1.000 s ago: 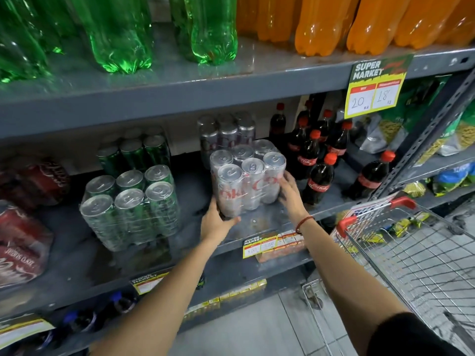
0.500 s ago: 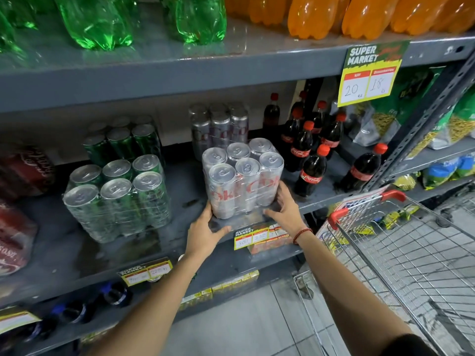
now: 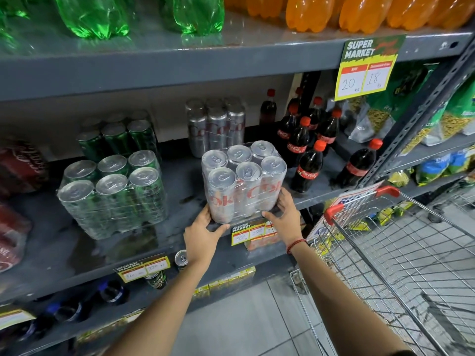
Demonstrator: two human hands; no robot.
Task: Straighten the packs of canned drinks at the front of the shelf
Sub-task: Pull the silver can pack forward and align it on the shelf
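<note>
A shrink-wrapped pack of silver cola cans point(image 3: 243, 182) stands at the front edge of the grey middle shelf point(image 3: 180, 209). My left hand point(image 3: 203, 233) grips its lower left corner and my right hand point(image 3: 284, 217) grips its lower right corner. To its left sits a wrapped pack of green cans point(image 3: 113, 194), turned slightly askew. A second silver pack point(image 3: 214, 125) and a second green pack point(image 3: 117, 138) stand further back on the same shelf.
Small cola bottles point(image 3: 307, 165) stand right of the silver pack. Red can packs point(image 3: 15, 199) lie at the far left. A wire shopping cart point(image 3: 401, 250) is at my right. Green and orange bottles fill the top shelf; price tags point(image 3: 253, 232) hang on the shelf lips.
Both hands slid from the pack's sides down to its bottom front corners, and the silver pack came forward to the shelf's front edge.
</note>
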